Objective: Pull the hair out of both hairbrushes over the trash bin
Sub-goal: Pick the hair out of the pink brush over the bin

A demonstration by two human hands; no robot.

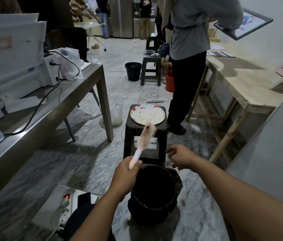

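Left hand wrapped round handle of pink hairbrush, fingers curled tight, brush angled up and away, bristles facing right. Small brown clump of hair stuck near brush tip. Right hand hovers just beside brush, fingers loose and half spread, holding nothing. Black trash bin on floor right below both hands. Dark stool behind bin, plate on top. Only one brush visible.
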